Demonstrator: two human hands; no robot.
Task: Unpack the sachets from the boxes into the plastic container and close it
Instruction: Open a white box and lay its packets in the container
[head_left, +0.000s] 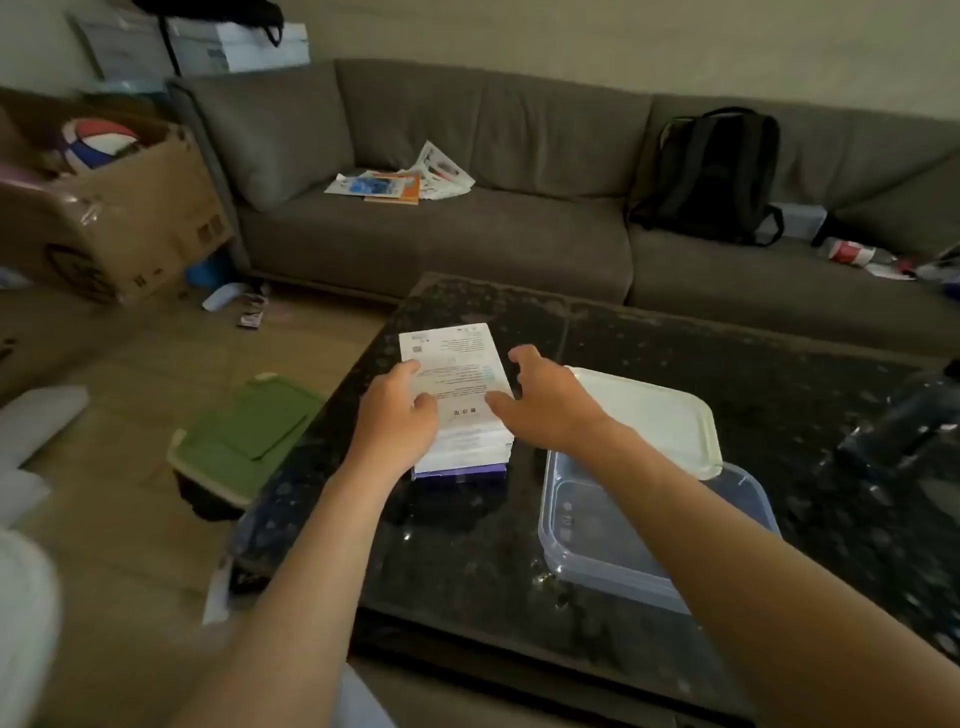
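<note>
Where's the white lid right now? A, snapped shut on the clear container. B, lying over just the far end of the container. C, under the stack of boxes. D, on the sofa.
B: the white lid rests across the far end of the clear container, leaving most of it uncovered.

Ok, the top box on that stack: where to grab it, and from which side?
Likely by its two long edges, from above, one of the hands per side. The top box lies flat, broad face up, on the stack, so only edges offer purchase. The left hand sits at the left edge; the right hand hovers by the right.
</note>
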